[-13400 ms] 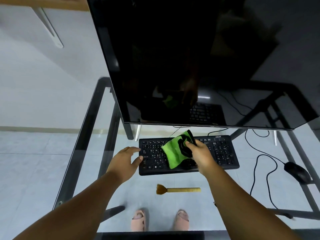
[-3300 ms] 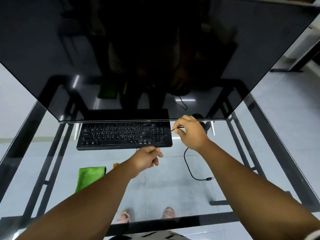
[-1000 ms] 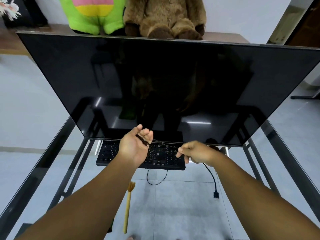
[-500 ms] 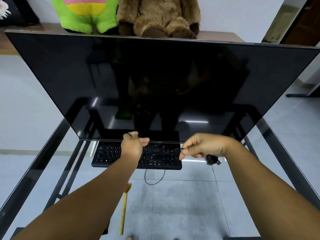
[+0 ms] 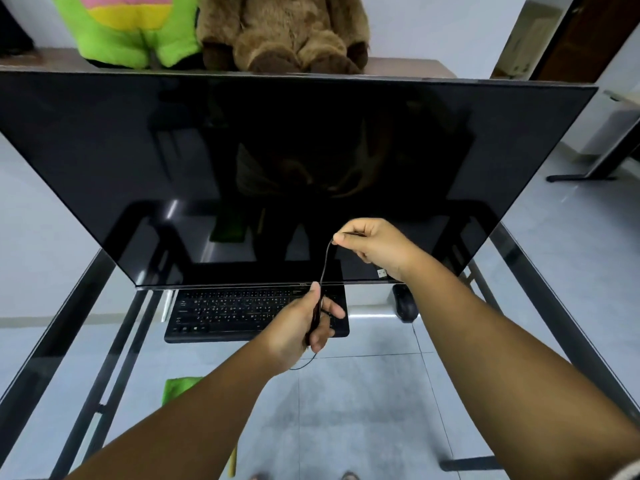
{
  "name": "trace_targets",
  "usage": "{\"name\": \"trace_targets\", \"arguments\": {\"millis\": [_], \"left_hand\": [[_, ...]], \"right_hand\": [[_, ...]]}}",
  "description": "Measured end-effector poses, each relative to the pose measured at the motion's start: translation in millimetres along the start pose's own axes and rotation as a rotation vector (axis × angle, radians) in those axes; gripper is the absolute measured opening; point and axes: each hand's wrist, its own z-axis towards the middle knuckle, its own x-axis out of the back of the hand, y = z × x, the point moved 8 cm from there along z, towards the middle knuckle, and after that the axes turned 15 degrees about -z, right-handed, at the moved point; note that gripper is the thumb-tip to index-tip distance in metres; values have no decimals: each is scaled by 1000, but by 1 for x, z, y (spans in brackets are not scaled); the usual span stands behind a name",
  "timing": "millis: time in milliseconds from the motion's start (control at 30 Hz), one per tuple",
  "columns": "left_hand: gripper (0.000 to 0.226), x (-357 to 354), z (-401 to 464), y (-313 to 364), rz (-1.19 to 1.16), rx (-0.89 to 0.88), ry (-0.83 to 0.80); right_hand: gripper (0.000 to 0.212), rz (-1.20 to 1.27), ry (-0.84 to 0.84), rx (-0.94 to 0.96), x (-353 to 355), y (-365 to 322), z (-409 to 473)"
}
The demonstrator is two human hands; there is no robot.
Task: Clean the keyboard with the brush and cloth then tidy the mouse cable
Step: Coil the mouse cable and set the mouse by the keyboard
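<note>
The thin black mouse cable (image 5: pixel 325 263) is held taut between the two hands: it is gripped in the curled fingers of the left hand (image 5: pixel 302 323) over the right end of the keyboard (image 5: pixel 239 311), and is pinched between thumb and fingertips of the right hand (image 5: pixel 375 244), raised before the dark monitor (image 5: pixel 277 161). The keyboard lies on the glass tabletop (image 5: pixel 363 410) under the monitor's lower edge, with the mouse (image 5: pixel 406 303) just beside it on the right. A corner of the green cloth (image 5: pixel 178 388) is seen near the left forearm.
</note>
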Motion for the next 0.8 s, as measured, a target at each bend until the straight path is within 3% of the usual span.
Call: {"name": "trace_targets", "arguments": {"millis": [133,267,467,800], "left_hand": [[56,-2,-5,8,-236,10,19],[54,7,-7,23,-480,-24,72],[46,17,-4,37,-629,-50,106],[46,6,7,43,-614,-12,39]], "right_hand": [[11,-23,115,-30,-5,21,2],[6,-162,-8,-65,-27,48,-3],[6,-292,-62,-7,-40,46,-18],[15,270,-259,-75,-46,30,-29]]}}
